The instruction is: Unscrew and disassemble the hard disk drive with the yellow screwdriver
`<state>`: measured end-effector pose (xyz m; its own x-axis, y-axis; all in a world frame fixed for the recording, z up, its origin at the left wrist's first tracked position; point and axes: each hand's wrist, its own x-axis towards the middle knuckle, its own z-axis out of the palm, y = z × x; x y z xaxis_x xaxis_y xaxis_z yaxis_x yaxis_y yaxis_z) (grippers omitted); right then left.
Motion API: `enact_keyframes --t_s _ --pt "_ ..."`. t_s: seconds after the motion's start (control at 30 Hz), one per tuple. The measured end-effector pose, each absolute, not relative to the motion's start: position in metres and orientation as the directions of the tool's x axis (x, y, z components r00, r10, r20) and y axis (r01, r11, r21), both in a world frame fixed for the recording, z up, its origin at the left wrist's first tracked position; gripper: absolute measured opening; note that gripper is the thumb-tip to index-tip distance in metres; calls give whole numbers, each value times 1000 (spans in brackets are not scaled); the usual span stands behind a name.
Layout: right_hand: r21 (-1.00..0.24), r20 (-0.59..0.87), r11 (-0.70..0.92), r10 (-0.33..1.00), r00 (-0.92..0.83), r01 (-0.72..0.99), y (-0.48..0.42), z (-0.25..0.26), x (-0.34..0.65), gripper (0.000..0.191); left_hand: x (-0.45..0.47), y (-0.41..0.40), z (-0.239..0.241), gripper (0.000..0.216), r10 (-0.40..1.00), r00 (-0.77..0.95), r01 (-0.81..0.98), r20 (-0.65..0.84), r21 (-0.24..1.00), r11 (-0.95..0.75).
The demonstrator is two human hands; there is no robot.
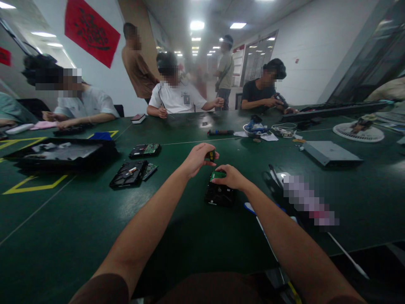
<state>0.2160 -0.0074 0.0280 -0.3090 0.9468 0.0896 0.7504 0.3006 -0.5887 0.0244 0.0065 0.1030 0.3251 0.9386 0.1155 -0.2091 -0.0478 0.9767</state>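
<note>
A black hard drive with a green circuit board at its far end lies on the dark green table in front of me. My right hand rests on the drive's far end, fingers curled down onto the green board. My left hand hovers just above and left of the drive, closed around a small dark tool with a yellowish band, held upright over the board.
Another opened hard drive and loose circuit boards lie to the left, beside a black tray. A grey flat case, a bowl and cables sit at the right. Several people sit or stand along the far side.
</note>
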Motion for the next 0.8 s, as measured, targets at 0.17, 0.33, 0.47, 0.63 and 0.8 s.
enact_keyframes --t_s 0.17,0.33,0.47,0.63,0.8 --pt "-592 87 297 948 -307 749 -8 30 215 49 23 9 102 19 933 305 -185 189 973 -136" --pt "-599 89 301 946 -312 742 -8 30 216 52 20 12 102 22 938 279 -139 205 975 -171" --pt "-612 86 299 945 -315 732 -7 29 216 49 22 10 101 21 930 345 -231 127 972 -47" --pt "-619 84 300 944 -319 725 -7 27 215 49 23 10 101 21 925 336 -213 175 971 -106" --pt "-611 104 308 945 -311 730 -8 27 216 52 21 11 102 25 937 276 -80 216 976 -201"
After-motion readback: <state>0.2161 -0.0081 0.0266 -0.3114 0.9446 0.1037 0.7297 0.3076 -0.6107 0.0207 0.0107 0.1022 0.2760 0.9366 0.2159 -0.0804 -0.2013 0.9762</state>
